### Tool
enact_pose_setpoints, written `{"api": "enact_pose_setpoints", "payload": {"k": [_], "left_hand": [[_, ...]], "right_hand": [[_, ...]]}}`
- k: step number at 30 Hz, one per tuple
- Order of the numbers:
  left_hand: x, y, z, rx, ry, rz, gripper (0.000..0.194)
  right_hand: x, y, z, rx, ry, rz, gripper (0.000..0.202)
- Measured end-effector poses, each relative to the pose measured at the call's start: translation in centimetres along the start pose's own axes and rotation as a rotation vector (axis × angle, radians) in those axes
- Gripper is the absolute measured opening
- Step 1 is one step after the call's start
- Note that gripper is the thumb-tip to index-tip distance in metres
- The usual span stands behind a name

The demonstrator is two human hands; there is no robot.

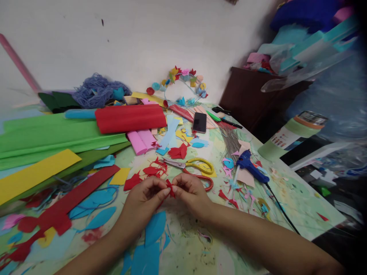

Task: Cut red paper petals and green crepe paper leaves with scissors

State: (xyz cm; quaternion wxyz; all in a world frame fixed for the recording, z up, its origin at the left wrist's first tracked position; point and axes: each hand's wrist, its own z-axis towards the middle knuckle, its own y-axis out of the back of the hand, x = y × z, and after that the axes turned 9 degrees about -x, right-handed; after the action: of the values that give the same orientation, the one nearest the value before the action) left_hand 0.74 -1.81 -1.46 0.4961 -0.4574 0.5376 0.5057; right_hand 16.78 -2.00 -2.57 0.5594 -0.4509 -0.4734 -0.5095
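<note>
Messy craft table (304,208) here, small red paper piece (172,190) held up over the middle; left hand (145,194) and right hand (193,194) both pinch it, thumb against fingers, probably for fine control. Scissors (189,164) lie on the far side, likely for easy reach.

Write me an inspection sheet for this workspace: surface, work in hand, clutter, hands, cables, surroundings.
Surface: pale green table, stained and specked.
Work in hand: small folded red piece, apparently paper; exact shape blurred.
Clutter: paper scraps all around; scissors lying just beyond the hands; phone, red roll and glue gun further out.
Hands: left hand and right hand both pinch the red piece.
Cables: black cord runs from the glue gun toward the right forearm, then out of sight.
Surroundings: white wall behind; dark cabinet back right. Other people: nothing seen.
</note>
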Motion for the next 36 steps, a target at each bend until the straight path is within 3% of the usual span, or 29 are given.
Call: {"api": "enact_pose_setpoints", "payload": {"k": [14, 21, 29, 36], "left_hand": [[0.2, 0.06, 0.13, -0.011, 0.037, 0.008, 0.018], [0.28, 0.12, 0.1, -0.032, 0.021, -0.008, 0.018], [0.37, 0.2, 0.17, -0.045, 0.043, -0.012, 0.018], [0.19, -0.02, 0.04, -0.069, 0.175, -0.092, 0.025]], "right_hand": [[0.24, 0.08, -0.18, -0.004, 0.029, -0.043, 0.026], [-0.04, 0.28, -0.4, 0.149, -0.007, -0.14, 0.031], [0.0, 0.11, -0.28, 0.082, 0.013, -0.195, 0.03], [0.29, 0.0, -0.31, 0.031, 0.046, -0.225, 0.026]]}}
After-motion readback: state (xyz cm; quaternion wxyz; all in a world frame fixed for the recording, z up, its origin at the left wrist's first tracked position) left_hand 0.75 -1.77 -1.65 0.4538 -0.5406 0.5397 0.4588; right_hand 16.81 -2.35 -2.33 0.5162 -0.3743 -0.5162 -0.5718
